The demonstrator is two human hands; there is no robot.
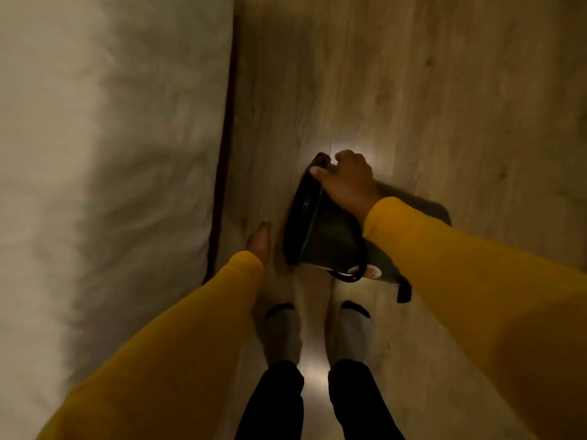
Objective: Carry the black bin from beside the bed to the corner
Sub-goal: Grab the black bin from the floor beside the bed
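The black bin (pixel 327 236) hangs tilted above the wooden floor, its open mouth turned to the left and its base toward the right. A thin black handle loop and a round orange-and-white sticker show on its lower side. My right hand (pixel 346 182) is closed over the bin's upper rim. My left hand (pixel 259 241) is just left of the bin, flat with fingers together, holding nothing; whether it touches the bin is unclear. Both arms wear yellow sleeves.
A bed with a pale cover (pixel 104 160) fills the left side, its dark edge (pixel 222 173) running along the floor. Wooden floor (pixel 428 90) stretches ahead and to the right. My two feet in grey socks (pixel 317 331) stand below the bin.
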